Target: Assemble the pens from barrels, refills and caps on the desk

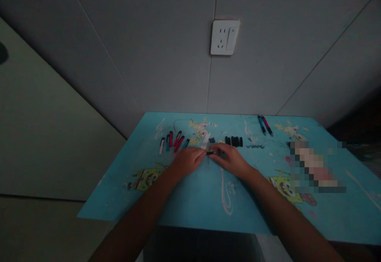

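Note:
Both of my hands rest on a light blue table (190, 198) printed with cartoon figures. My left hand (187, 161) and my right hand (230, 159) meet at the table's middle, fingers pinched together on a small dark pen part (210, 152) held between them. Just behind my left hand lies a row of pen barrels (175, 140) in red, blue and white. A row of small black caps (233, 141) lies behind my right hand, and a line of small dark springs (255, 146) sits to their right. A white strip (205, 140) lies between the rows.
Two pens (264, 125), one blue and one red, lie near the table's far edge on the right. A blurred patch (315, 167) covers part of the table's right side. A white wall socket with a switch (224, 37) is on the grey wall behind.

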Demonstrator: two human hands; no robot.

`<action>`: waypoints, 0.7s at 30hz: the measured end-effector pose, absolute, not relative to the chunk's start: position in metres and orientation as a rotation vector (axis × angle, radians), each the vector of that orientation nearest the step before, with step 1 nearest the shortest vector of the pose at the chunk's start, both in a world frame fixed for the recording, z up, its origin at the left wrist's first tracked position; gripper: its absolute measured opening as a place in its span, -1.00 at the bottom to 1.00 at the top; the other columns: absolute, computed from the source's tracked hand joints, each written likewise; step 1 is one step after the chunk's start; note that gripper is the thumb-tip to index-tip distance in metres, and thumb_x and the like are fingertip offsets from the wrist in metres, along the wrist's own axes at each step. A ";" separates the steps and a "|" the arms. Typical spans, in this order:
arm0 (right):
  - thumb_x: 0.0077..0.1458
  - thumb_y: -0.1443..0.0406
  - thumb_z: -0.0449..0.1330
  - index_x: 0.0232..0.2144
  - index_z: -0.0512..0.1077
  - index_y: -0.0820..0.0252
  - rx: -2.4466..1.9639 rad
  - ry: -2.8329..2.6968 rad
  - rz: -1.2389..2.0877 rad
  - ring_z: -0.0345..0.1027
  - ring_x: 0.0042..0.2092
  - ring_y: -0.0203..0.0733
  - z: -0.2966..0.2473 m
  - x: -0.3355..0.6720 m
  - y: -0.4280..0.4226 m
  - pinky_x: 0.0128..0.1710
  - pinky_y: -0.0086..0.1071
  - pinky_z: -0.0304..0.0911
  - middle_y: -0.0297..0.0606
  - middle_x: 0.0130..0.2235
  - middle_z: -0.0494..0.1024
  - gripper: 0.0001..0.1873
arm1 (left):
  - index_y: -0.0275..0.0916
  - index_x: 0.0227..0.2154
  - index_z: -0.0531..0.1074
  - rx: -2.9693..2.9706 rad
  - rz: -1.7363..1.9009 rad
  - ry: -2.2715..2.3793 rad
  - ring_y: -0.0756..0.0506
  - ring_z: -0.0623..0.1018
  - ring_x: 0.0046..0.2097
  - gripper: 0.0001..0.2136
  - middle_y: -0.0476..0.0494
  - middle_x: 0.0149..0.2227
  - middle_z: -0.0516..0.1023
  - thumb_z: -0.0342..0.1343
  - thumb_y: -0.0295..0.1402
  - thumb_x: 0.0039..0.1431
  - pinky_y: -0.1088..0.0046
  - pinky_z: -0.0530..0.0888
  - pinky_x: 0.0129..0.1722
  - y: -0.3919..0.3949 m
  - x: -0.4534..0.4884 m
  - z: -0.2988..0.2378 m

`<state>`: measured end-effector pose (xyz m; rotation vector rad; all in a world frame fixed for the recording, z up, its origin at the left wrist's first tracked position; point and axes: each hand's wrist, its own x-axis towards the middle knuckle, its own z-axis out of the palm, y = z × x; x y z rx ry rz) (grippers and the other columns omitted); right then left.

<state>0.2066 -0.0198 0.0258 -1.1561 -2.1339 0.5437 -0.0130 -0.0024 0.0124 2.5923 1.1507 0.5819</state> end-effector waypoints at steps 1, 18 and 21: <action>0.21 0.15 0.16 -0.10 0.47 0.15 -1.140 -2.133 0.543 0.42 -0.23 -0.19 0.026 0.206 -0.020 -0.17 -0.33 0.28 -0.24 -0.25 0.56 -0.72 | -0.19 -0.16 0.47 2.590 0.587 1.153 -0.10 0.56 -0.15 -0.70 -0.15 -0.21 0.58 -0.17 -0.25 0.39 0.37 0.43 -0.10 -0.002 -0.013 0.012; 0.27 0.20 0.09 -0.20 0.46 0.18 -1.115 -2.199 0.427 0.39 -0.20 -0.15 0.023 0.206 -0.018 -0.13 -0.31 0.23 -0.20 -0.27 0.55 -0.79 | -0.22 -0.04 0.45 2.630 0.726 1.047 -0.12 0.57 -0.11 -0.73 -0.18 -0.15 0.59 -0.04 -0.23 0.34 0.34 0.47 -0.08 0.000 -0.013 0.006; 0.31 0.19 0.02 -0.27 0.47 0.20 -1.188 -2.250 0.342 0.38 -0.26 -0.17 0.022 0.207 -0.018 -0.19 -0.33 0.21 -0.21 -0.34 0.53 -0.72 | -0.23 0.01 0.41 2.649 0.714 1.034 -0.13 0.58 -0.12 -0.67 -0.20 -0.13 0.59 0.03 -0.17 0.30 0.34 0.49 -0.10 -0.002 -0.010 0.006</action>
